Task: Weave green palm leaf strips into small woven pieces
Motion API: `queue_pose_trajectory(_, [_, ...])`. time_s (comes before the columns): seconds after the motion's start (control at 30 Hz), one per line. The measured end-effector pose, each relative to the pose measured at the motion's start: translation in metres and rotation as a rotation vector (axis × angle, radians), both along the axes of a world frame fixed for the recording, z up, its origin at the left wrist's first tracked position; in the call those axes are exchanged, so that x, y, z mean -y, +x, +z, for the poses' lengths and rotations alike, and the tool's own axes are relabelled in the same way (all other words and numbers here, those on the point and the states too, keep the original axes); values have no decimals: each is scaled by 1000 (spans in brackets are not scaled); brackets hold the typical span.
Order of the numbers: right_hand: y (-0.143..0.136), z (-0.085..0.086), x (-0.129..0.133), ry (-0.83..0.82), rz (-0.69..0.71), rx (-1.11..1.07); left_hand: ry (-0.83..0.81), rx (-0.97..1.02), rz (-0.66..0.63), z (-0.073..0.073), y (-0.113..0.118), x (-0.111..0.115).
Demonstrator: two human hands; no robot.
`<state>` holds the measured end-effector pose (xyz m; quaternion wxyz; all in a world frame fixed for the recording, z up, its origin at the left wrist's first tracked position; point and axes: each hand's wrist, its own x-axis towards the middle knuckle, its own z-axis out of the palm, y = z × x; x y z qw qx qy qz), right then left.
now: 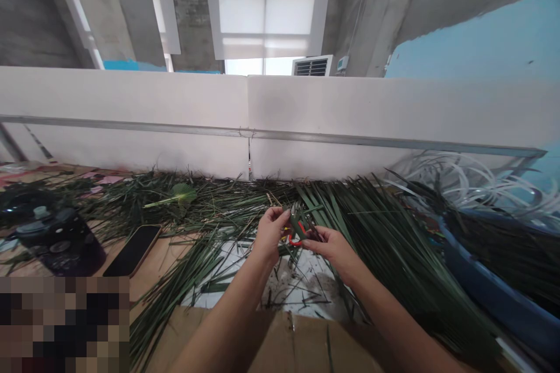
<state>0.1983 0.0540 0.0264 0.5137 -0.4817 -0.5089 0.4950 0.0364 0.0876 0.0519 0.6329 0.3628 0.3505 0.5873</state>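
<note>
Near the middle of the table, my left hand (275, 228) pinches a dark green leaf piece (299, 222) at its left side. My right hand (324, 242) is closed at the right of the same piece, its fingertips beside a red-handled tool (296, 240). Whether the tool is held or lies behind the leaf cannot be made out. Long green leaf strips (376, 233) fan out to the right of my hands. Another bundle of strips (184, 277) lies to the left. Small leaf scraps are scattered on a white sheet (286, 285) below my hands.
A dark bottle (61, 242) and a phone (133, 249) stand and lie at the left. A blue tub (485, 285) with dark leaves is at the right, below coiled white strips (472, 183). A white panel (350, 111) runs along the back. Brown cardboard (262, 341) covers the near edge.
</note>
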Motion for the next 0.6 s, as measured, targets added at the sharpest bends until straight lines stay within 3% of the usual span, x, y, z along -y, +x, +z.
queue_pose_trajectory(0.2, [0, 4, 2, 14, -40, -51, 21, -84, -98, -4, 3, 1])
queue_pose_trajectory(0.4, [-3, 6, 4, 3, -11, -98, 51, -75, -73, -6, 4, 0])
queue_pose_trajectory(0.6, [-1, 6, 4, -97, 6, -285, 67, -31, -307, -1, 1, 5])
